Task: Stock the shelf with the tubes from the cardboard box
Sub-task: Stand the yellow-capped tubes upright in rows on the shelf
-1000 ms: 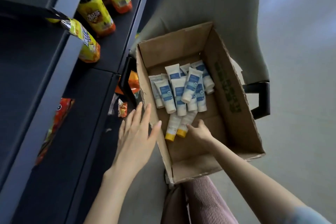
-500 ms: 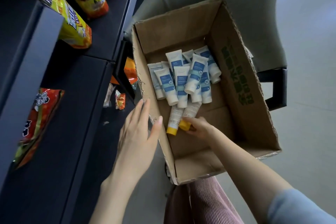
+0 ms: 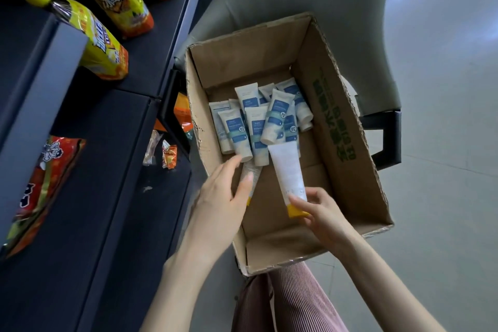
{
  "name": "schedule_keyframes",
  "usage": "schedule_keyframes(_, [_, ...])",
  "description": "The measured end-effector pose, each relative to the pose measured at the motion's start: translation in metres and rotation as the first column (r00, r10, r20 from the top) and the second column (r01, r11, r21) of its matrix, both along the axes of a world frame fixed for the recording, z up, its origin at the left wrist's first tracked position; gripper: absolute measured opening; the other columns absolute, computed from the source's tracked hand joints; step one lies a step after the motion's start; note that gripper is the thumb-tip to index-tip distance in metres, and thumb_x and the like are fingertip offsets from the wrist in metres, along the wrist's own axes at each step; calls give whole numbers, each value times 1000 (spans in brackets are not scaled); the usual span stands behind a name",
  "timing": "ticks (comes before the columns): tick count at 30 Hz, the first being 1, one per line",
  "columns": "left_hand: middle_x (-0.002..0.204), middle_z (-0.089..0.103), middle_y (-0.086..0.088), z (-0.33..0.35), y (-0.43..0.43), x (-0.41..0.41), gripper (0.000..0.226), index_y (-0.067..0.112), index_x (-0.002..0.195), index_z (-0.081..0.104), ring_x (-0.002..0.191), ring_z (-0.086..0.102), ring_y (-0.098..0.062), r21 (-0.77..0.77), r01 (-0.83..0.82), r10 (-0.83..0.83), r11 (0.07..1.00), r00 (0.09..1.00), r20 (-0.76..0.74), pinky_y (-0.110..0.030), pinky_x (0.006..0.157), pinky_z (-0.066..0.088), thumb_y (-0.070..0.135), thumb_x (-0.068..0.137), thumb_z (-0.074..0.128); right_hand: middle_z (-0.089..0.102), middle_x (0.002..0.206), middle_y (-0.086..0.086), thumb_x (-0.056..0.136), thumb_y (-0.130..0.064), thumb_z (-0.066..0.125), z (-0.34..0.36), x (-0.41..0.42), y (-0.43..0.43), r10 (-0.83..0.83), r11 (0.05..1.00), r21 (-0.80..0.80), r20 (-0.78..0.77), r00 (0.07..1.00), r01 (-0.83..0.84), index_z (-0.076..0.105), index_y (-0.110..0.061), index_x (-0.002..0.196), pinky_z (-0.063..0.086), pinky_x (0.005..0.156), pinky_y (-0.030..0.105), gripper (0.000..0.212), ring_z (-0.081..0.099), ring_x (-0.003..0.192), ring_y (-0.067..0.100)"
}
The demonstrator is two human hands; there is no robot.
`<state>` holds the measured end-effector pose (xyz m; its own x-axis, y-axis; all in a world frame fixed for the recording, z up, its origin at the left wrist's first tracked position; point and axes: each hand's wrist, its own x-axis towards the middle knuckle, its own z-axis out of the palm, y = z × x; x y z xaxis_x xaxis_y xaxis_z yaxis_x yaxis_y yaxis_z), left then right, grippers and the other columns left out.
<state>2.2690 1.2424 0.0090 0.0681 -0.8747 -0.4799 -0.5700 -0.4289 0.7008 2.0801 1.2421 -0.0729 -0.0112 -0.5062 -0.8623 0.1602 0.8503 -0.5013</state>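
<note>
An open cardboard box (image 3: 347, 159) stands on a grey chair to the right of the dark shelf (image 3: 113, 170). Several white tubes with blue labels (image 3: 258, 127) lie piled at its far end. My right hand (image 3: 320, 213) pinches a white tube with a yellow cap (image 3: 289, 175) by the cap end, lifted off the box floor and pointing at the pile. My left hand (image 3: 221, 197) reaches over the box's left wall with straight fingers and touches a second yellow-capped tube (image 3: 253, 171), which lies on the box floor partly under the thumb.
Yellow drink packs (image 3: 102, 43) lie on the upper shelf and a red snack bag (image 3: 40, 191) on the left. Small wrapped snacks (image 3: 164, 153) sit near the shelf's right edge. The chair's black armrest (image 3: 389, 140) juts out behind the box. Striped trousers (image 3: 291, 302) are below.
My right hand has picked one yellow-capped tube up off the box floor and drawn it nearer. My left hand has moved from the box's outer wall into the box onto the other tube.
</note>
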Motion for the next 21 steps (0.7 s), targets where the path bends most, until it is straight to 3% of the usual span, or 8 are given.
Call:
schedule_keyframes(3, [138,47,15,1,1,-8,45,32,141,37,122,43,3,45,-7,10,999,998,-62,-12,95,31,40,97,39,67,105,13,67,-23,78,26,13,4,-36,947,-321,-152,988,-15,57,-15,101,51,72,26,41,64,93,17])
schedule_keyframes(6, [115,53,31,11,-1,-19,42,41,137,38,101,48,21,38,-94,100,995,963,-249,6,78,32,40,95,43,66,97,-1,73,-12,79,40,30,3,-64,803,-592,-196,979,-66,56,-17,98,51,75,23,34,63,88,11])
schedule_keyframes(8, [103,61,30,13,-4,-23,29,44,122,47,97,53,21,42,-169,173,985,918,-358,3,75,37,40,94,46,64,98,2,77,-13,78,44,42,1,-72,694,-715,-187,980,-86,56,-19,99,52,80,30,32,63,91,17])
schedule_keyframes(10, [104,70,11,11,-6,-23,28,30,119,54,101,63,1,41,-280,268,959,850,-453,-11,82,47,40,92,52,59,104,6,77,-16,76,46,53,-2,-73,546,-815,-277,958,-194,56,-20,98,50,87,34,29,60,100,19])
schedule_keyframes(12, [107,71,2,11,-7,-20,38,20,123,53,101,66,-13,106,-388,379,915,744,-549,-28,85,53,38,90,55,55,106,3,76,-8,76,47,62,-5,-88,385,-859,-399,913,-338,56,-18,97,48,90,26,30,59,103,14])
schedule_keyframes(15, [110,70,-6,11,-7,-14,38,13,126,53,98,68,-17,194,-498,498,845,603,-623,-26,75,56,28,91,52,53,109,1,77,-2,74,46,71,-3,-85,226,-861,-484,871,-456,58,-17,97,44,97,20,30,57,110,17])
schedule_keyframes(17, [111,69,-7,10,-6,-10,36,14,126,53,96,68,-17,222,-548,544,807,542,-641,-25,71,55,24,92,51,51,114,3,81,-2,69,43,73,2,-34,163,-850,-512,859,-500,59,-18,98,41,102,22,25,52,119,18])
schedule_keyframes(21, [104,70,-4,6,-3,-2,31,18,122,53,87,70,-13,215,-596,570,774,508,-646,-24,65,55,18,91,54,50,123,3,91,-12,59,39,73,11,65,121,-839,-527,848,-530,61,-17,100,42,104,28,11,47,127,17])
